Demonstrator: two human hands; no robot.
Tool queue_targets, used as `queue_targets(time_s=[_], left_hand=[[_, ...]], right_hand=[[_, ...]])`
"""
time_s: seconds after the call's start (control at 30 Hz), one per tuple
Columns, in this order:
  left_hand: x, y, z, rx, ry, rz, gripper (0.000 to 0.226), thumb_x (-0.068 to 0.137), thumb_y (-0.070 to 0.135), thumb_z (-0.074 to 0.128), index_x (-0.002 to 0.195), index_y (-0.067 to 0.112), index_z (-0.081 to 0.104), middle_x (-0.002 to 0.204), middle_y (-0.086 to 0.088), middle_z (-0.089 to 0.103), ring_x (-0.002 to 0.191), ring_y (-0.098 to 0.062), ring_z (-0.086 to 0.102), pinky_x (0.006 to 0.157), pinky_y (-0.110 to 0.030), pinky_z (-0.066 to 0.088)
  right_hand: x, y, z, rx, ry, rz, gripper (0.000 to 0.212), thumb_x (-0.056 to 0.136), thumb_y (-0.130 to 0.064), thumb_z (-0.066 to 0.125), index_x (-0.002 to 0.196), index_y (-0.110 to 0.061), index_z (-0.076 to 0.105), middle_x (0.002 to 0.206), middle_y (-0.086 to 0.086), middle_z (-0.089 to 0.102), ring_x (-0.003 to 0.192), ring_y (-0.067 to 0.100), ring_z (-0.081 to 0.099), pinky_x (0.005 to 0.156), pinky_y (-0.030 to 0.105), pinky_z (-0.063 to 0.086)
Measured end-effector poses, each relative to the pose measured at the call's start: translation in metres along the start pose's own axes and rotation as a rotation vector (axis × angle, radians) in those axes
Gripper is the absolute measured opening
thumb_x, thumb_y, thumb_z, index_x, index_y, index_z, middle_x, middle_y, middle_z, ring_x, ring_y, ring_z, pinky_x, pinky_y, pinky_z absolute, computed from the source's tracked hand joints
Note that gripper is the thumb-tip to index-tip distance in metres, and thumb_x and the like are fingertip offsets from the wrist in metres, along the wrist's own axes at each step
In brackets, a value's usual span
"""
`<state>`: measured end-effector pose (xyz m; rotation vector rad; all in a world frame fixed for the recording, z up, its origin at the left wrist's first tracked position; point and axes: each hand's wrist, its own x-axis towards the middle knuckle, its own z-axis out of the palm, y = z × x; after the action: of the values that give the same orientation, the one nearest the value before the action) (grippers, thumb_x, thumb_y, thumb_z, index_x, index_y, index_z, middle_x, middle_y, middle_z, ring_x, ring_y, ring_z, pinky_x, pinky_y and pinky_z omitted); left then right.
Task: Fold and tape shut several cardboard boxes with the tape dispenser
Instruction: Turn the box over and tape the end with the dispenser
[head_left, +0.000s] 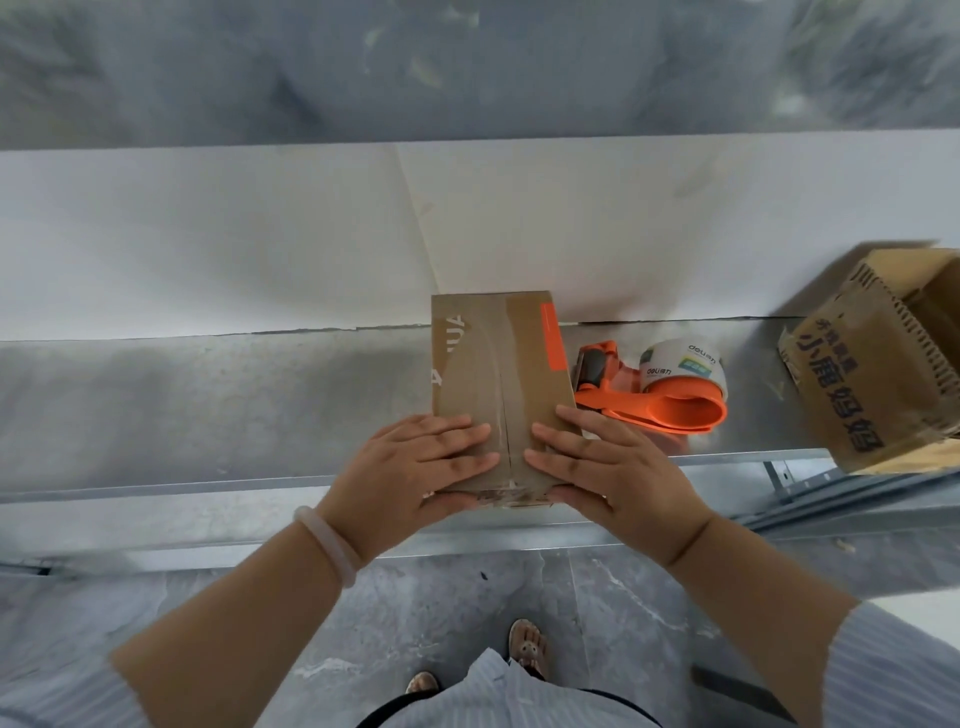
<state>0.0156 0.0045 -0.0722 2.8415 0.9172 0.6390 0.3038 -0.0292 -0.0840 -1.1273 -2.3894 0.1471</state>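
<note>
Pressing flat on the near end of the taped cardboard box (498, 374) with left hand (415, 467) and right hand (613, 467), fingers lying straight, gripping nothing, hiding the seam there. Showing only broken white letters on the box top. Lying just right of the box: orange tape dispenser (675, 410), roll reading "deli". Running out of frame farther right of the box: open carton (872, 374) bearing Chinese print.

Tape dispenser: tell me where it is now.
Head view: the orange tape dispenser lies on the metal shelf, just right of the small cardboard box.

Metal bench (208, 405), white wall (208, 234), grey floor (415, 613).
</note>
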Motion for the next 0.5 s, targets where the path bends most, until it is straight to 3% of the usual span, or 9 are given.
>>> queue_targets(time_s=[0.17, 0.37, 0.5], left_hand=[[-0.004, -0.004, 0.000, 0.013, -0.051, 0.037, 0.042, 0.095, 0.044, 0.052, 0.132, 0.026, 0.059, 0.142, 0.007, 0.052, 0.134, -0.013, 0.046, 0.109, -0.038, 0.040], [-0.006, -0.008, -0.005, 0.022, -0.119, 0.096, 0.044, 0.099, 0.037, 0.047, 0.141, 0.024, 0.049, 0.149, 0.004, 0.043, 0.141, -0.015, 0.036, 0.113, -0.039, 0.034], [-0.007, -0.002, -0.009, -0.031, -0.112, 0.028, 0.046, 0.094, 0.033, 0.054, 0.140, 0.026, 0.051, 0.150, 0.007, 0.042, 0.142, -0.011, 0.033, 0.115, -0.039, 0.033]], right_hand=[[0.004, 0.007, -0.010, -0.029, -0.047, -0.086, 0.042, 0.095, -0.034, 0.063, 0.135, -0.024, 0.058, 0.142, -0.008, 0.054, 0.139, 0.021, 0.041, 0.107, 0.042, 0.043], [0.003, 0.011, -0.019, -0.129, -0.129, -0.130, 0.047, 0.098, -0.038, 0.050, 0.143, -0.023, 0.048, 0.149, -0.008, 0.045, 0.143, 0.015, 0.035, 0.118, 0.029, 0.027], [0.004, 0.006, -0.017, -0.012, -0.114, -0.035, 0.045, 0.097, -0.041, 0.053, 0.138, -0.024, 0.054, 0.148, -0.007, 0.047, 0.143, 0.014, 0.035, 0.115, 0.035, 0.034]])
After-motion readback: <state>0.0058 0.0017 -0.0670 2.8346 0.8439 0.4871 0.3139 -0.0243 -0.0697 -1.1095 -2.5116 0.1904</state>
